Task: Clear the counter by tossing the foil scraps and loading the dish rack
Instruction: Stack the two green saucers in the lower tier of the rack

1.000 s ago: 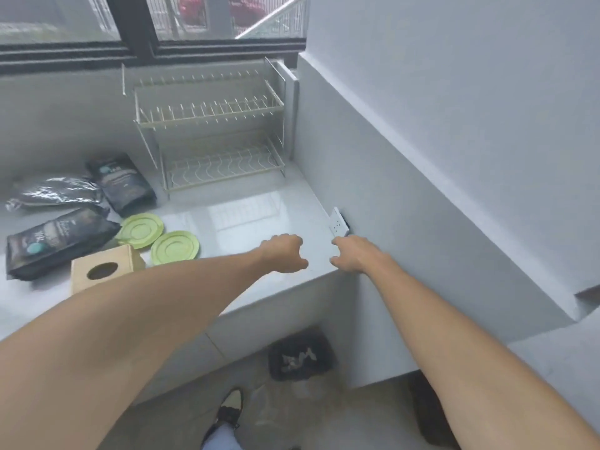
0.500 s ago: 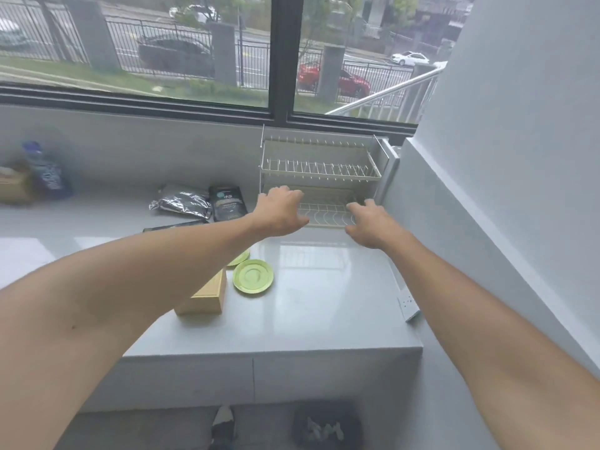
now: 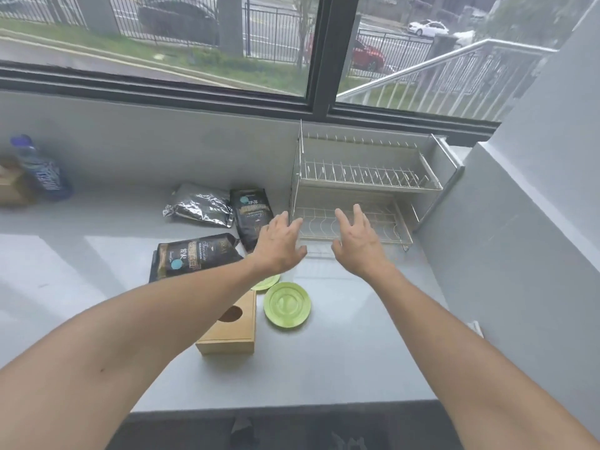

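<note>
While both my arms reach out over the counter (image 3: 341, 362), nothing is in either hand.
head view, left hand (image 3: 279, 245): fingers spread loose, palm down, empty; held above the counter in front of the rack's lower left corner.
head view, right hand (image 3: 355, 243): fingers splayed wide, empty; held in front of the rack's bottom tier, just beside my left.
dish rack (image 3: 367, 190): two wire tiers, back right corner of the counter under the window (image 3: 194, 43); no dishes in either tier.
foil scrap (image 3: 199, 205): crinkled silver bag lying flat, left of the rack, touching a black pouch (image 3: 251, 216) on its right side.
second black pouch (image 3: 194, 256): flat, nearer me, partly under my left forearm.
green plate (image 3: 287, 304): flat on the counter, just right of the wooden tissue box (image 3: 232, 332).
second green plate (image 3: 267, 282): mostly hidden by my left wrist, only an edge shows.
far left: blue-capped bottle (image 3: 40, 170) beside a brown box (image 3: 11, 186), well apart from the rest.
</note>
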